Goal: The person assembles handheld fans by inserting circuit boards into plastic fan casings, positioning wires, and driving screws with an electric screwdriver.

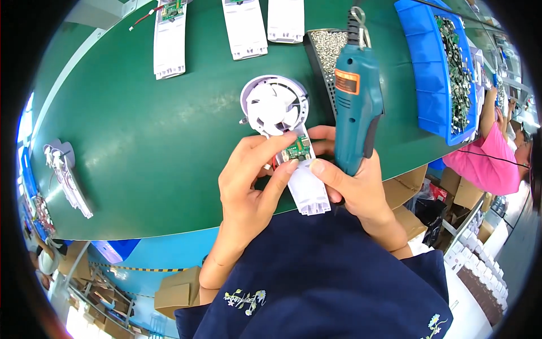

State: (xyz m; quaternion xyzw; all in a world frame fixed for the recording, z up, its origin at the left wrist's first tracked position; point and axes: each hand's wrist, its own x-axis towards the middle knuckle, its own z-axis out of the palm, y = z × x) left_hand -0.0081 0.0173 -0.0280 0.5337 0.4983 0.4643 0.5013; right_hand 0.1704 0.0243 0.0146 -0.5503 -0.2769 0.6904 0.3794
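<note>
A white handheld fan housing (pixel 309 189) with a round fan head (pixel 274 104) lies between my hands, its inner side up. My left hand (pixel 248 175) pinches a small green circuit board (pixel 299 148) with thumb and index finger, at the middle of the housing. Red wire shows partly beneath those fingers. A teal electric screwdriver (pixel 355 107) stands in the crook of my right hand (pixel 361 186), its lower end hidden by the hand. The right thumb touches the housing beside the board, and the right fingers curl in from the far side, partly behind the screwdriver.
A black tray of small screws (pixel 330 48) sits behind the screwdriver. White housings (pixel 169 51) lie at the far edge, another fan part (pixel 68 175) at left. A blue bin (pixel 432 68) of circuit boards stands right, near a person in a pink sleeve (pixel 485 164). Cardboard boxes (pixel 178 294) sit below.
</note>
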